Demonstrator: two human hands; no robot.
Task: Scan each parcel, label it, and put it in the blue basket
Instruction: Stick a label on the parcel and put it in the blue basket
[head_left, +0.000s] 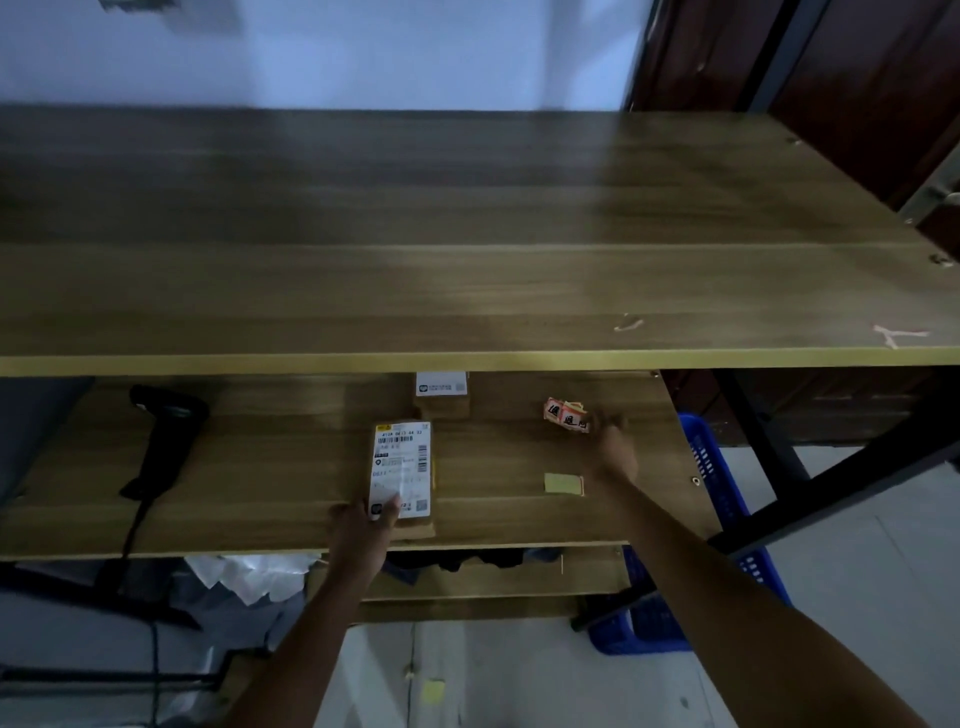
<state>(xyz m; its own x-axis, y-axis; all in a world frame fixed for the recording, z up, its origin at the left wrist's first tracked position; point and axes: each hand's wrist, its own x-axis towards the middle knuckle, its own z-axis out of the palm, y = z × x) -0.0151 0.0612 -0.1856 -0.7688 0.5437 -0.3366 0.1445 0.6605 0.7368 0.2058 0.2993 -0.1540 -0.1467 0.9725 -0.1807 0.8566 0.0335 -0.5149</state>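
Head cam, dim light, slightly motion-blurred. Two-level wooden desk: the upper shelf fills the top half of view, the lower surface carries everything.

Parcel, flat brown pack with a white shipping label face up, lies at centre of the lower surface, long axis toward 12 o'clock. Left hand sits at its near end, 6 o'clock side: thumb lies on top of the label's corner, fingers at the pack's left edge, so it holds the parcel down against the desk.

Second parcel, small with a white label, sits at 12 o'clock of the first, partly tucked under the shelf edge.

Right hand reaches to 2 o'clock of the parcel, fingertips touching or right beside a bunch of red-and-white stickers. Blurred; cannot tell whether it pinches them.

Yellow backing slip lies at 3 o'clock of the parcel, just near of the right wrist.

Black barcode scanner lies at 9 o'clock, well apart, cable trailing off the near edge.

Blue basket stands on the floor at 3 o'clock, beside the desk's right end, mostly hidden by the right forearm.
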